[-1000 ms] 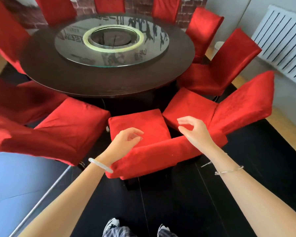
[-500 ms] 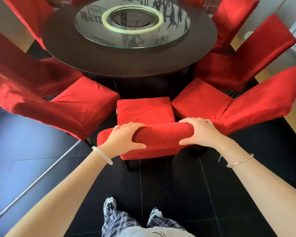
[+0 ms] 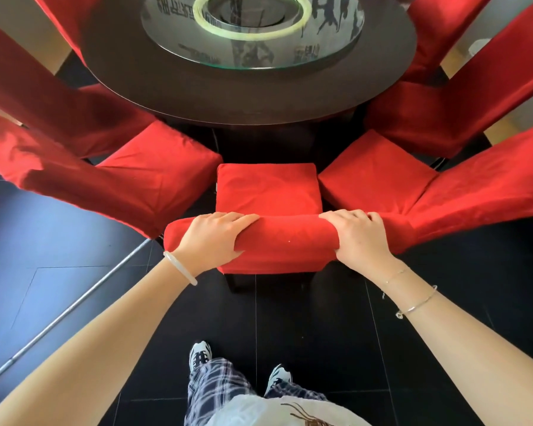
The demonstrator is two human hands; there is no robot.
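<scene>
Nearest, two shoes [image 3: 200, 355] stand on the dark tiled floor [image 3: 290, 318] directly behind the red-covered chair [image 3: 286, 241]. Both hands are on the top of its backrest: the left hand [image 3: 211, 238] and the right hand [image 3: 359, 238] each have fingers curled over the far side and the thumb clamped on the near face. The grasp looks settled, so the step in hand is moving the chair (in or out, I cannot tell which). Its seat [image 3: 268, 189] sits between the left neighbour [image 3: 154, 179] and the right neighbour [image 3: 373, 173] – both just beside it, and the right one's back meets the gripped rail – with its front edge near the round table [image 3: 243, 99] and the glass turntable [image 3: 173, 35] beyond. The next move probably calls for an even, straight pull or push, so the covers do not snag.
</scene>
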